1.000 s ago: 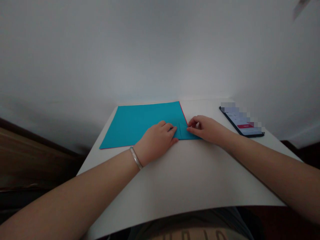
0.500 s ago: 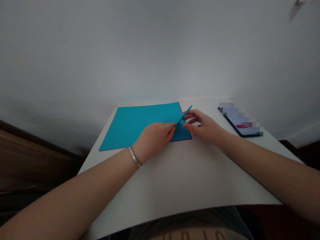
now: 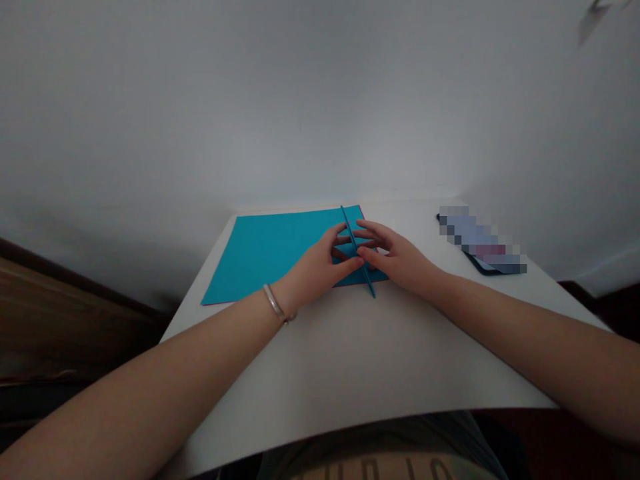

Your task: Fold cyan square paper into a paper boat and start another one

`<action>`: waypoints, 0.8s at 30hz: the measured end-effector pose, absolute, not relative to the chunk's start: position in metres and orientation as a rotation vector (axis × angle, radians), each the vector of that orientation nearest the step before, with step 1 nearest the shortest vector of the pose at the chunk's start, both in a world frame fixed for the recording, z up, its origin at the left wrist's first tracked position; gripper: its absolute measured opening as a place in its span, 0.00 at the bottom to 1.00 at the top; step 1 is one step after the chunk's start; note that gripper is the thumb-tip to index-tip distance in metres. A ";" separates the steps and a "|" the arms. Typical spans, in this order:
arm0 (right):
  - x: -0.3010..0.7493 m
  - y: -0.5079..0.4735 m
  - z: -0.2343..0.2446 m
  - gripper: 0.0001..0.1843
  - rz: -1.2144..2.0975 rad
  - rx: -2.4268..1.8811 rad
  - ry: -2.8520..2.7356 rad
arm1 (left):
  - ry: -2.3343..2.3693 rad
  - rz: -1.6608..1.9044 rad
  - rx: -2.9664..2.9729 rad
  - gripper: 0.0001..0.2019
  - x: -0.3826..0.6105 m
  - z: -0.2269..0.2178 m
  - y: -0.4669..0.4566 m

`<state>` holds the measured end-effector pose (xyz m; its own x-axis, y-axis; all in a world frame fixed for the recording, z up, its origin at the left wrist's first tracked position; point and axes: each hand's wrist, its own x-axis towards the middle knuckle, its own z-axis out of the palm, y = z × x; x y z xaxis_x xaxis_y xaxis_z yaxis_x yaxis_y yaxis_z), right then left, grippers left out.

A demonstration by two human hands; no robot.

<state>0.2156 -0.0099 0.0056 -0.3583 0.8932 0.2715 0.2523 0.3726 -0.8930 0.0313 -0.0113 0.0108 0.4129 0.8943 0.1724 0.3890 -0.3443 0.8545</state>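
Note:
A stack of blue paper [image 3: 270, 250] lies on the white table [image 3: 350, 353], with a thin red edge showing along its near and right sides. My left hand [image 3: 320, 267], with a silver bangle on the wrist, and my right hand [image 3: 395, 257] meet over the stack's near right corner. Between their fingertips they pinch a small folded piece of blue paper [image 3: 367, 283], held upright and seen edge-on as a thin strip. The fingers of both hands press against its two faces.
A phone [image 3: 483, 250] with a lit screen lies on the table at the right, near the far edge. A plain white wall rises just behind the table. Dark wooden furniture shows at the far left.
The small blue piece lay flat under both hands, then was lifted at one end. It now stands on edge between both hands, which have closed in on it.

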 end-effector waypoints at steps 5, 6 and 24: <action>0.214 -0.013 0.009 0.26 1.074 -0.996 -1.771 | 1.049 0.878 1.954 0.35 0.032 0.013 -0.014; 0.213 -0.013 0.010 0.27 1.077 -1.001 -1.767 | 1.035 0.884 1.960 0.35 0.032 0.013 -0.015; 0.216 -0.017 0.010 0.24 0.997 -0.867 -1.781 | 0.910 0.889 1.779 0.34 0.031 0.016 -0.018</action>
<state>0.2156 -0.0167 0.0095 -0.3578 0.8619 0.3593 0.1444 0.4312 -0.8906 0.0308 -0.0183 0.0156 0.4663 0.8657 0.1822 0.2022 -0.3048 0.9307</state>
